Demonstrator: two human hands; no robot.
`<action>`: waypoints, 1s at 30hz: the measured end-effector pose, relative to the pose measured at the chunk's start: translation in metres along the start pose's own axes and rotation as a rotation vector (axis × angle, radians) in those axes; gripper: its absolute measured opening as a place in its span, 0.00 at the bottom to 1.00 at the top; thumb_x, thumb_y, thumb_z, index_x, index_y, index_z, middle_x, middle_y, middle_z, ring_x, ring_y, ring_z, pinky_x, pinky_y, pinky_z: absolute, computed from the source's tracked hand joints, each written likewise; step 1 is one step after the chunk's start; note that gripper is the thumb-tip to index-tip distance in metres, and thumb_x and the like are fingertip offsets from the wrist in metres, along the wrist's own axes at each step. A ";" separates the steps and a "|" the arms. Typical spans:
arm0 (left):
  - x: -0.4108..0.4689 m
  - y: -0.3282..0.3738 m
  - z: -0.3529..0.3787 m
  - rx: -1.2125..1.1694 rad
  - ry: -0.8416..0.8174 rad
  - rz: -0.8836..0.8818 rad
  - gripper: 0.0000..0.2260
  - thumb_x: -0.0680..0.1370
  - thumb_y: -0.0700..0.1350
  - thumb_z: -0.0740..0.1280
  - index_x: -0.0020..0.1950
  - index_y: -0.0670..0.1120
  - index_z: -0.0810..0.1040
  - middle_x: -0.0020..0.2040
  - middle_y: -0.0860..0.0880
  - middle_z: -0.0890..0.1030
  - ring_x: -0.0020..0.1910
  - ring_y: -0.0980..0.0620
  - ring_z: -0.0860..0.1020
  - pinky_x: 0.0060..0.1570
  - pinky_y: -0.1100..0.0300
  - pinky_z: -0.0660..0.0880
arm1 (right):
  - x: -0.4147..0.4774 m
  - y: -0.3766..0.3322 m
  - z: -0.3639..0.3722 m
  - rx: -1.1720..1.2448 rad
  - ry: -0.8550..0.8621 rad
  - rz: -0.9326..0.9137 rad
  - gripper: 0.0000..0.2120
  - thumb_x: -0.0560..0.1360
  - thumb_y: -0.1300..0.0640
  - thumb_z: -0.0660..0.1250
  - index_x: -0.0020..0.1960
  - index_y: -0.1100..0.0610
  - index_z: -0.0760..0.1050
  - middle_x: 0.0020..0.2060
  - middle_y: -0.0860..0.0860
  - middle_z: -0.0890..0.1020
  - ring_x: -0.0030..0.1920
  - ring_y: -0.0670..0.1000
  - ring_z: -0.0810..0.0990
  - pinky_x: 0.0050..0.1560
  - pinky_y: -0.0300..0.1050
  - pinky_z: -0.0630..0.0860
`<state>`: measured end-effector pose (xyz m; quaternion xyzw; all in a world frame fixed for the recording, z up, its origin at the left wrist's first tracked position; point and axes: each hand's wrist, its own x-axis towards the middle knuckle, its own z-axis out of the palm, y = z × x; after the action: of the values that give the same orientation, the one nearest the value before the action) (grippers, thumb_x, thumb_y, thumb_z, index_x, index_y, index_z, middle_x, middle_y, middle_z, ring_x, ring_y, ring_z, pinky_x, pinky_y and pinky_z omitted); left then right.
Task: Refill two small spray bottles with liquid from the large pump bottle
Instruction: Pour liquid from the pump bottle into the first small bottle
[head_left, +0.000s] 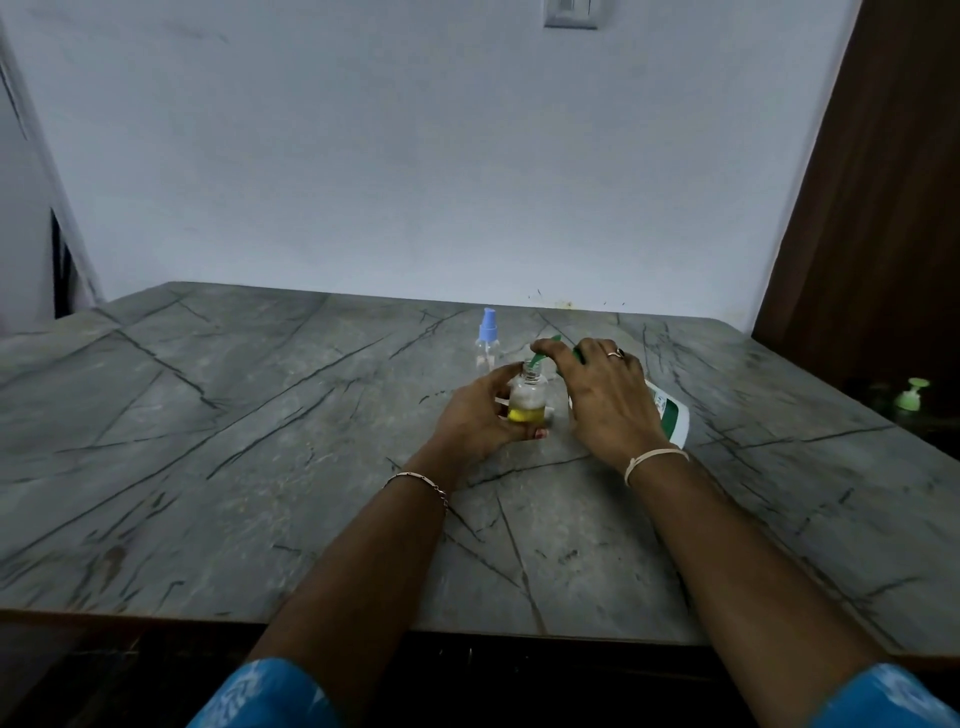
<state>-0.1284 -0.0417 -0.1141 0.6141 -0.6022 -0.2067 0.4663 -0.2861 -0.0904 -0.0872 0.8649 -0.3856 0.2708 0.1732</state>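
Pump bottle (667, 410) leans, right hand (605, 400) curled over its green spout (546, 347); left hand (478, 415) grips the uncapped small bottle (527, 397), yellow liquid low inside; blue-capped bottle (487, 340) behind seems empty.

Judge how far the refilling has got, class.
Done: the uncapped small bottle holds a little yellow liquid. In hand: the left hand grips it while the right hand holds the green pump spout over its neck. Left: the blue-capped spray bottle behind looks empty, cap on.
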 end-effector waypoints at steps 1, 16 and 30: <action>0.000 0.000 0.000 -0.002 0.003 0.003 0.41 0.62 0.45 0.81 0.71 0.52 0.67 0.59 0.46 0.80 0.52 0.51 0.81 0.57 0.53 0.77 | 0.001 -0.002 0.000 0.002 0.006 0.003 0.36 0.70 0.60 0.70 0.73 0.46 0.58 0.59 0.56 0.73 0.61 0.58 0.71 0.62 0.55 0.67; -0.001 0.001 0.000 -0.016 -0.001 0.004 0.40 0.62 0.42 0.80 0.71 0.50 0.67 0.56 0.49 0.79 0.50 0.54 0.80 0.53 0.65 0.77 | -0.003 0.004 0.002 -0.067 0.005 -0.025 0.38 0.73 0.61 0.67 0.75 0.41 0.53 0.54 0.57 0.73 0.58 0.59 0.71 0.58 0.56 0.68; -0.001 0.001 0.000 0.008 0.001 0.016 0.40 0.63 0.44 0.80 0.72 0.51 0.66 0.57 0.50 0.79 0.52 0.52 0.80 0.57 0.59 0.76 | -0.003 0.004 0.003 -0.083 0.004 -0.026 0.39 0.73 0.60 0.67 0.75 0.41 0.52 0.56 0.57 0.74 0.59 0.60 0.71 0.58 0.57 0.69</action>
<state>-0.1293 -0.0408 -0.1133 0.6113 -0.6076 -0.2001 0.4660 -0.2896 -0.0931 -0.0908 0.8613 -0.3851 0.2538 0.2131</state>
